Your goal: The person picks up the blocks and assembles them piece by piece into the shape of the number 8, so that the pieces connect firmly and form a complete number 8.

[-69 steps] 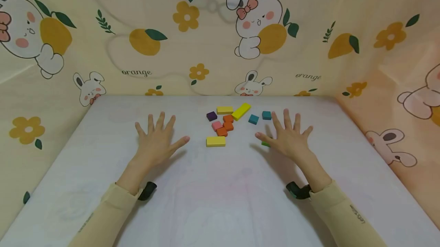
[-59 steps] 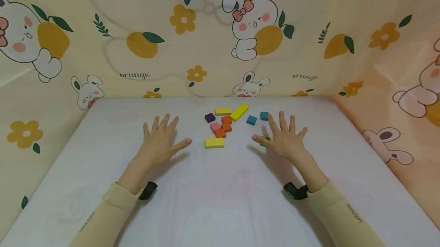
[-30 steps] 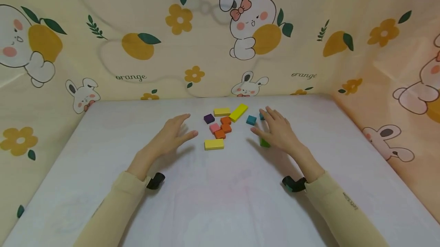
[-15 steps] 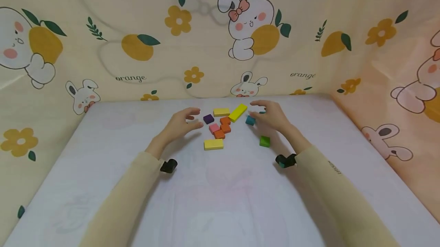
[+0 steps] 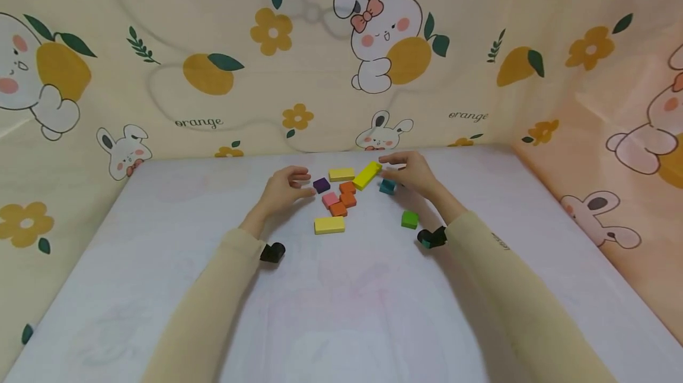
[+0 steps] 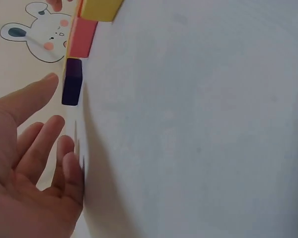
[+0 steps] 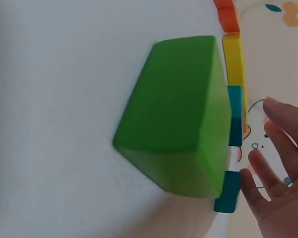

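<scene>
In the head view my left hand (image 5: 283,190), fingers loosely bent, hovers left of the purple block (image 5: 321,185). The left wrist view shows thumb and fingers apart, with nothing between them, beside that purple block (image 6: 72,82). My right hand (image 5: 415,174) hangs over the right side of the group, its fingertips near the long yellow block (image 5: 367,176) and above a teal block (image 5: 388,187). In the right wrist view its fingers are parted and hold nothing; a second teal block (image 7: 227,193) appears there, mostly covered by the hand in the head view.
Between the hands lie orange blocks (image 5: 348,200), a pink block (image 5: 330,200) and a pale yellow block (image 5: 341,175). Nearer sit another yellow block (image 5: 329,225) and a green block (image 5: 409,220). A white table (image 5: 320,312) meets a printed curtain (image 5: 224,21) at the back.
Both hands have moved forward and inward from a spread-finger pose, and their fingers have bent. The right hand has uncovered the green block. The blocks appear to lie as before.
</scene>
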